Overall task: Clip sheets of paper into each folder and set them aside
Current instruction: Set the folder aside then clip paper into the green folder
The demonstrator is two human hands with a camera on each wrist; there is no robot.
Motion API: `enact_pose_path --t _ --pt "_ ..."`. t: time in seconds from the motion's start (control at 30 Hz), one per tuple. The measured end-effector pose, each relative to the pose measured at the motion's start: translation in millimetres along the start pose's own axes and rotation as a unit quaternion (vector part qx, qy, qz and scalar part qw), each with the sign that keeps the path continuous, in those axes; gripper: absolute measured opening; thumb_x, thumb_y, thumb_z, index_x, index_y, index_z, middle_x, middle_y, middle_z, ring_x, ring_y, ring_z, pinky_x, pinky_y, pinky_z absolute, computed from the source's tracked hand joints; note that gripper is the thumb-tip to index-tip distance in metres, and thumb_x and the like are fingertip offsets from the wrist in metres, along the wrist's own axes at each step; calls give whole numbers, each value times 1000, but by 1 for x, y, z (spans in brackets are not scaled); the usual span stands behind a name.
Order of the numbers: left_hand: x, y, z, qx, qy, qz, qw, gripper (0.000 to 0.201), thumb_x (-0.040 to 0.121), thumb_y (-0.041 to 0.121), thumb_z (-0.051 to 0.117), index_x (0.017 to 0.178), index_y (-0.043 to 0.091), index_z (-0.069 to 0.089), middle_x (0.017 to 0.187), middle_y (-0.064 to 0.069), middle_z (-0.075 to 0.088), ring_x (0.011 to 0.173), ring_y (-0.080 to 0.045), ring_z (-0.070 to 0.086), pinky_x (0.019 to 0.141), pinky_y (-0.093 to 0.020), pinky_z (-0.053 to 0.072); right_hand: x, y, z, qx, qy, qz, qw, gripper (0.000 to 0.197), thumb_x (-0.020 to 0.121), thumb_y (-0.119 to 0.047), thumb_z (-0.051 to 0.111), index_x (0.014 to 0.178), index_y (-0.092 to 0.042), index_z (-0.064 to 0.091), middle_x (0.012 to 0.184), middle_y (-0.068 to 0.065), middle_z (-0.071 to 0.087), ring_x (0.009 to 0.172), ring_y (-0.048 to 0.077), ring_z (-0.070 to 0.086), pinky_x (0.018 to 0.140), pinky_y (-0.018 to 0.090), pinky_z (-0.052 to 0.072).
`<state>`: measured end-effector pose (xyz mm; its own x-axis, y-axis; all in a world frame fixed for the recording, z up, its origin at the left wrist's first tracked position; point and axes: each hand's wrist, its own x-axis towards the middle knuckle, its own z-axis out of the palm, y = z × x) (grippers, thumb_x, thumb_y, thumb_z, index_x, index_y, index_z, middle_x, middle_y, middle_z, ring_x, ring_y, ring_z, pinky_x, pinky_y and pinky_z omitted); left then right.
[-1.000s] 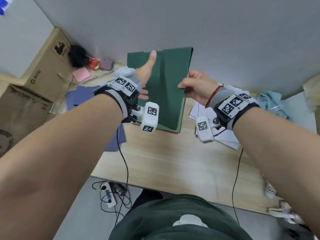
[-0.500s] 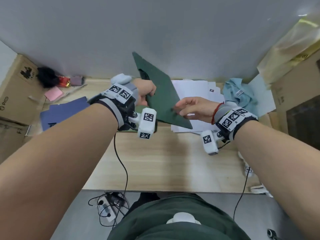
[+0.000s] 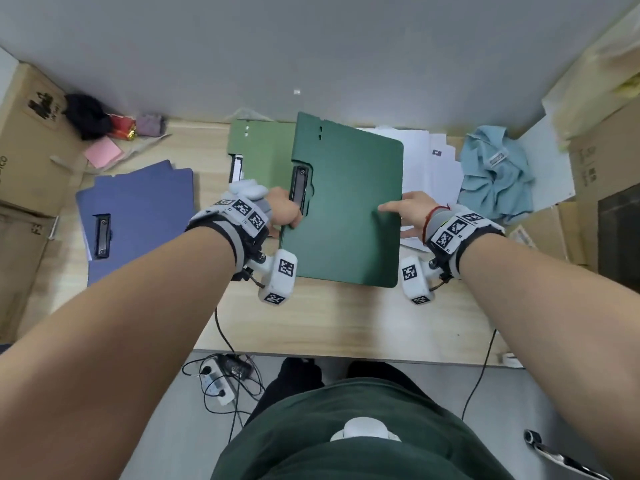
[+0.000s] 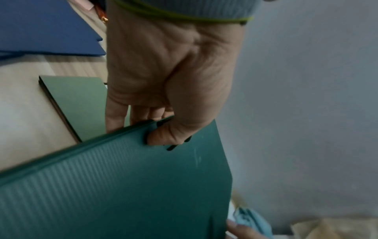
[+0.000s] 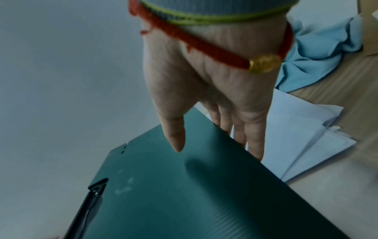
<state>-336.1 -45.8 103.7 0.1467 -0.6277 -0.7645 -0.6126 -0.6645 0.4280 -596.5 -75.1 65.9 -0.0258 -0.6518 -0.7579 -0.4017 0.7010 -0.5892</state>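
1. The dark green folder hides the fingers under it, and the wrist views are blurred.
2. The left hand grips its clip edge; the right hand pinches the opposite edge, between them above the desk, beside loose paper sheets.

A pale wooden tabletop stands against a plain grey wall. Cardboard boxes flank it on the left, and another box on the right. Below lies a grey floor with a white power strip and tangled black cables.
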Motion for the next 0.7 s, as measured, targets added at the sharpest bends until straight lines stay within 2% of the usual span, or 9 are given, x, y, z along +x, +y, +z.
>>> enact_pose_path --t 0.07,0.13,0.2,0.3,0.37,0.43,0.5,0.57,0.7 --pt "12 -14 10 45 -29 -15 998 36 70 1 69 106 -2 62 103 -18 66 99 -34 65 85 -52 58 16 19 0 -19 2 15 1000 70 47 -38 84 110 -14 66 112 7 71 106 28 67 82 48 59" --pt "30 -29 22 82 -61 -35 994 45 60 13 78 101 2 64 106 -17 70 100 -32 68 83 -50 59 33 40 0 -24 -6 34 999 73 42 -38 83 109 -13 67 111 7 72 106 29 67 80 50 59" --pt "46 -41 32 122 -83 -48 988 54 51 25 81 98 5 65 105 -14 72 98 -29 69 84 -47 59 26 45 2 -25 -6 48 999 65 49 -33 82 108 -11 68 109 11 73 105 30 68 80 53 59" --pt "39 -42 43 149 -112 -51 981 44 70 27 81 104 4 64 104 -10 70 99 -27 69 86 -45 59 17 51 1 -49 -1 78 996 57 62 -32 82 110 -6 67 110 13 72 102 30 69 78 49 60" --pt "29 -38 47 160 -138 -57 976 38 82 27 75 110 4 61 111 -8 68 102 -25 69 88 -46 58 27 62 -6 -58 14 81 995 60 67 -44 81 111 -7 65 109 8 69 97 27 68 78 45 61" --pt "26 -33 46 171 -149 -45 973 39 90 23 69 124 6 57 121 -9 64 107 -26 67 90 -47 57 30 64 -12 -49 13 88 995 76 60 -69 76 108 -11 64 111 5 68 96 26 67 83 47 59" --pt "23 -22 36 161 -123 -18 979 48 91 29 67 131 6 55 123 -10 63 108 -27 66 90 -48 57 21 52 -12 -2 -8 93 996 70 69 -81 61 92 -15 62 104 5 68 90 27 68 83 45 59" --pt "18 -6 20 120 -89 15 989 55 91 44 65 131 8 55 122 -8 64 106 -23 66 88 -45 58 11 33 -12 45 -50 93 993 67 85 -78 40 87 -14 62 88 7 68 76 27 66 74 37 58" --pt "0 30 -9 10 -30 83 996 71 89 65 52 138 13 49 125 -5 61 103 -18 65 84 -41 60 0 -10 0 54 -126 28 990 78 90 -78 23 82 -9 59 68 11 62 60 27 61 67 35 55"
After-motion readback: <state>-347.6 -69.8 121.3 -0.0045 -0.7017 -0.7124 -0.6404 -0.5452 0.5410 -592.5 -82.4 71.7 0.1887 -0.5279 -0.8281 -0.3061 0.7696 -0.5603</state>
